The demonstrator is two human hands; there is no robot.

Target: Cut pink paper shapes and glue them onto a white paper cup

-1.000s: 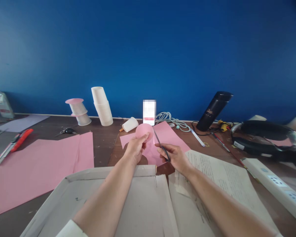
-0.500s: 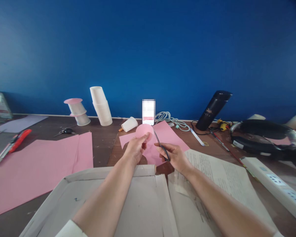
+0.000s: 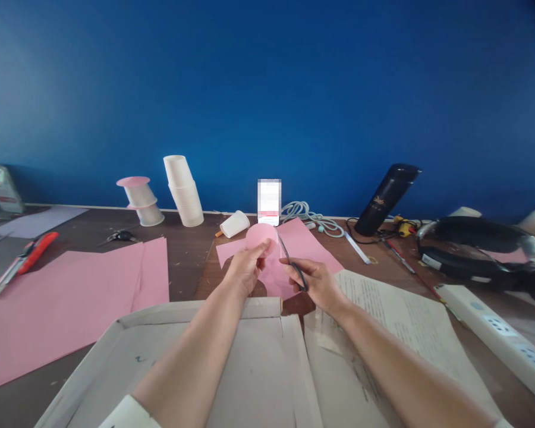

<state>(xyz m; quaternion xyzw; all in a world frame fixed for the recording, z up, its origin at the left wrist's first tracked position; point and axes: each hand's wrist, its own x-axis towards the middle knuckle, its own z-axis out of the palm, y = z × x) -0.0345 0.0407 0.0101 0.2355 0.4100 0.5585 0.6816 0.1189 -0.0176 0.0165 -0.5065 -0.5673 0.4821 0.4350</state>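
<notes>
My left hand [image 3: 244, 268] pinches a round pink paper piece [image 3: 259, 235] and holds it up above the table. My right hand [image 3: 314, 283] grips small dark scissors [image 3: 290, 258], whose blades meet the right edge of the pink piece. Beneath both hands lies a pink sheet [image 3: 301, 246] with a cut-out gap. Both forearms reach over a flat grey cardboard tray [image 3: 129, 351].
Large pink sheets [image 3: 71, 297] lie at the left beside a red utility knife [image 3: 24, 260]. At the back stand stacked white paper cups [image 3: 183, 190], a tipped cup [image 3: 234, 224], a phone [image 3: 269, 202] and a black bottle [image 3: 386, 199]. Printed paper [image 3: 396, 321] and a power strip [image 3: 494, 336] lie to the right.
</notes>
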